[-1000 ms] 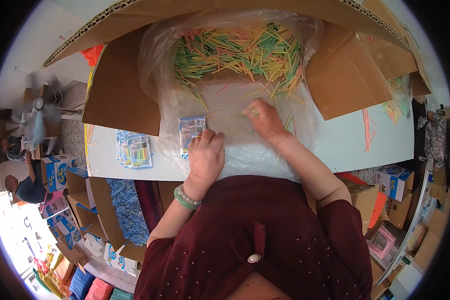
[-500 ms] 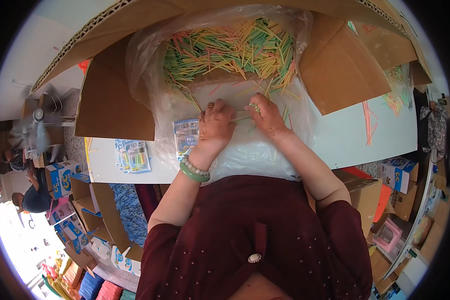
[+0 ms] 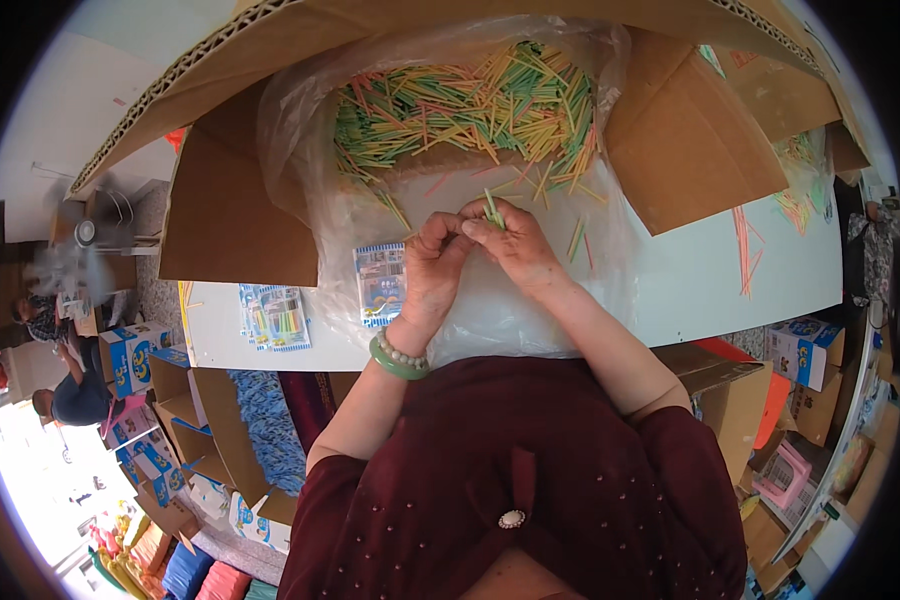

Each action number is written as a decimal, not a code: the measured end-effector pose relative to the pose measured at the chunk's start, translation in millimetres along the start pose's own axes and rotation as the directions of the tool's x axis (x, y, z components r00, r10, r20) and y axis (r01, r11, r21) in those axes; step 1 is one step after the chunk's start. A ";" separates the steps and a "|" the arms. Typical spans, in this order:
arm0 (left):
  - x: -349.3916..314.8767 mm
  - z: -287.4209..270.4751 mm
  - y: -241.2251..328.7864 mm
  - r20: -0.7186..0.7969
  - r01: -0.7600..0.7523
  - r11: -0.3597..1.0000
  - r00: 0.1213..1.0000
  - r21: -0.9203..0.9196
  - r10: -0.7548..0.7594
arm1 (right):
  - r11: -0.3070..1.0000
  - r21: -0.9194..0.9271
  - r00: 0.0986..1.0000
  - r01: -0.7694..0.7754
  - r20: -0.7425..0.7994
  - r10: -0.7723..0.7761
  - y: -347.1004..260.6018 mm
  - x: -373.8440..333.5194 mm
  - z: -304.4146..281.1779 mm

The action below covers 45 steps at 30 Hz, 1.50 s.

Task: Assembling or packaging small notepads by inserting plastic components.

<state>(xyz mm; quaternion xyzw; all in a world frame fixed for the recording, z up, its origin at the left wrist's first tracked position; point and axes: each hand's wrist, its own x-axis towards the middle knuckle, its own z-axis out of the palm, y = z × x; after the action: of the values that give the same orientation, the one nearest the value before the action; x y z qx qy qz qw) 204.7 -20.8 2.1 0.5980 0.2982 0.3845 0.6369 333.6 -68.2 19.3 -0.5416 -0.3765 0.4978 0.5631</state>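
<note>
My right hand (image 3: 520,250) is closed around a few thin green sticks (image 3: 491,208), whose tips stick up above the fingers. My left hand (image 3: 433,270) meets it, its fingers pinched together against the right fingertips; what the pinch holds is hidden. Both hands are raised over a clear plastic liner (image 3: 500,320) spread on the white table. A flat blue-and-white printed packet (image 3: 375,275) lies beside my left wrist. Farther away, a large heap of thin green, yellow and pink sticks (image 3: 460,115) fills the liner inside an opened cardboard box (image 3: 235,200).
Filled packets of sticks (image 3: 275,318) lie at the table's left edge. Loose sticks (image 3: 578,240) are scattered on the liner, with pink ones (image 3: 745,250) on the right. A cardboard flap (image 3: 685,140) slopes down at right. Boxes (image 3: 135,355) stand beyond the table's left end.
My hands have come together and lifted slightly. My left hand has left the table surface near the packet, and the green sticks in my right hand now point upward.
</note>
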 end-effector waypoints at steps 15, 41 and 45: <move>-15.6 -4.2 41.0 -0.182 -0.066 0.761 0.954 0.645 0.237 | 0.797 -0.553 0.938 0.243 -0.075 -0.338 2.7 -7.9 -1.0; 4.0 -38.2 17.5 -0.048 -0.010 0.282 0.979 0.959 0.198 | 0.303 -0.928 0.976 0.216 0.217 -0.031 -1.6 65.3 2.1; 6.2 -34.7 13.4 -0.199 0.115 0.976 0.977 0.187 -0.078 | 0.965 -0.262 0.978 -0.007 0.199 0.061 -13.4 41.7 -1.2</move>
<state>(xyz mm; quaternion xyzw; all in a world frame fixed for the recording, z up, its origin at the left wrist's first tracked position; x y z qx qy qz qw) 177.0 2.8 12.1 0.6033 0.4232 0.3770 0.5611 346.0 -27.1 27.5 -0.5630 -0.4852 0.5068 0.4367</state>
